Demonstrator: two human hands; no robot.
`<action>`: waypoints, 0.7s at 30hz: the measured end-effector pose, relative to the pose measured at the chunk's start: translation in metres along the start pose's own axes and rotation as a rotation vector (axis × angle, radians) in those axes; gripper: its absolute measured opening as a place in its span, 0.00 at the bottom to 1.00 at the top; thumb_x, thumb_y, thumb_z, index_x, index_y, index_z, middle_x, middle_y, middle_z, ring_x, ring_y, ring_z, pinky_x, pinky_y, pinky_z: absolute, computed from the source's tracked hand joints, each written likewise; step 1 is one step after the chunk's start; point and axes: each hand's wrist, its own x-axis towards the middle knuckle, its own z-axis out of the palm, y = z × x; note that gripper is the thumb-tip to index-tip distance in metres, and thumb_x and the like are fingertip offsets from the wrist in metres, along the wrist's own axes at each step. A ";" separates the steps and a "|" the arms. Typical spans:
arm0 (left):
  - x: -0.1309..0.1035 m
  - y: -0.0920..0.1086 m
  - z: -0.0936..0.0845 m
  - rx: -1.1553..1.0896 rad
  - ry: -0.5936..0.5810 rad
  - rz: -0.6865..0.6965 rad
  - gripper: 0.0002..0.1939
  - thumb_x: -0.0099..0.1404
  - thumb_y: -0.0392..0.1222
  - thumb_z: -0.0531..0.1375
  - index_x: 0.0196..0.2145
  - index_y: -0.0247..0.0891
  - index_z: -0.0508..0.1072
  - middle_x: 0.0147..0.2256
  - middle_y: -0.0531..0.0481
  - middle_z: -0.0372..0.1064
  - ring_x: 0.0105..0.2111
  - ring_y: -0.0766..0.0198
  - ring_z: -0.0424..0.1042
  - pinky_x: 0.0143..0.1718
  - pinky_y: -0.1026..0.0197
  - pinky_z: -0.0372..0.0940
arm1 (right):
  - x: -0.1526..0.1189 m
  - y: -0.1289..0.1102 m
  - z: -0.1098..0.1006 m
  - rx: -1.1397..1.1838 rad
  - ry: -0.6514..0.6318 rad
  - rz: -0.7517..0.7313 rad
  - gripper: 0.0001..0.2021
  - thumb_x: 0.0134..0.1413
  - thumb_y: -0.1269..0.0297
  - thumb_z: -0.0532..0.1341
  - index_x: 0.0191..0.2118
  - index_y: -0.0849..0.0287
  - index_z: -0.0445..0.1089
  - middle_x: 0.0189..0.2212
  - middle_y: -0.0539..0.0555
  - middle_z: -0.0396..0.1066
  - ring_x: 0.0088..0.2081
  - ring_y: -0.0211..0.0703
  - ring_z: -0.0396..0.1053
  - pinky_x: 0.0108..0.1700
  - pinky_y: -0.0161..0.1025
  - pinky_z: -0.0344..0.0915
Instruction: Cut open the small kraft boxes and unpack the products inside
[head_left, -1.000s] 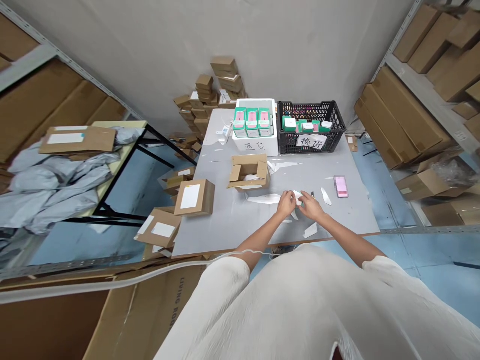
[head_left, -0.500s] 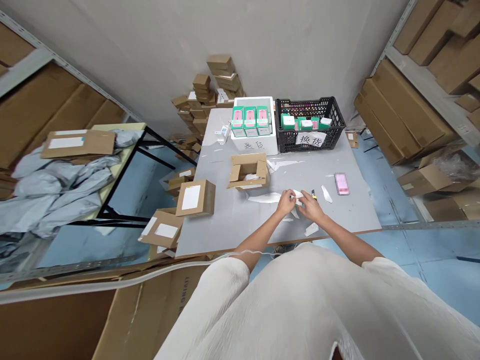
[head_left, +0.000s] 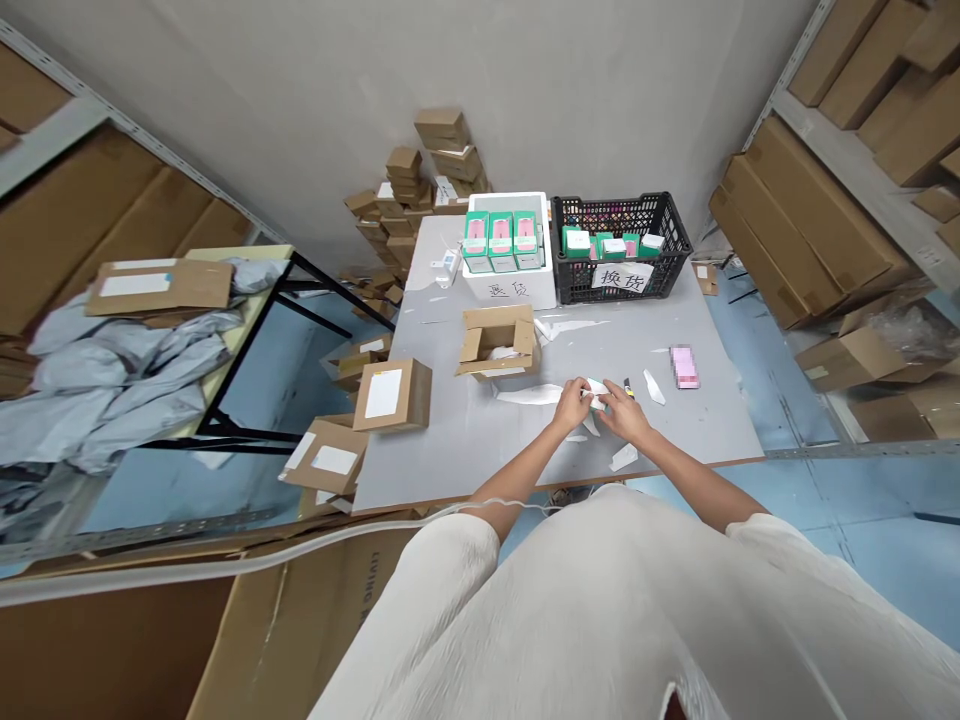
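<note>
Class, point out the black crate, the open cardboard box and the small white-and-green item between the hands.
Black crate (head_left: 576, 284): head view, front wall, left of its sign.
Open cardboard box (head_left: 496, 319): head view, back flap.
Small white-and-green item (head_left: 597, 387): head view, its white part.

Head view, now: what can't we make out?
All in the head view:
White-and-green item: mostly hidden by the left hand and right hand.
Open carton: walls and flaps hide most contents.
Pink item: pixelated, details unreadable.
Black crate: front wall and paper sign hide lower contents.
Shelf boxes, right: cut off by picture edge.
</note>
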 end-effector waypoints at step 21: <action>-0.014 0.025 -0.002 0.181 -0.062 0.094 0.19 0.66 0.39 0.68 0.53 0.43 0.69 0.57 0.41 0.67 0.60 0.48 0.71 0.61 0.48 0.67 | 0.023 0.022 -0.019 0.255 0.030 0.057 0.24 0.62 0.69 0.58 0.64 0.57 0.71 0.60 0.61 0.76 0.56 0.52 0.76 0.55 0.48 0.77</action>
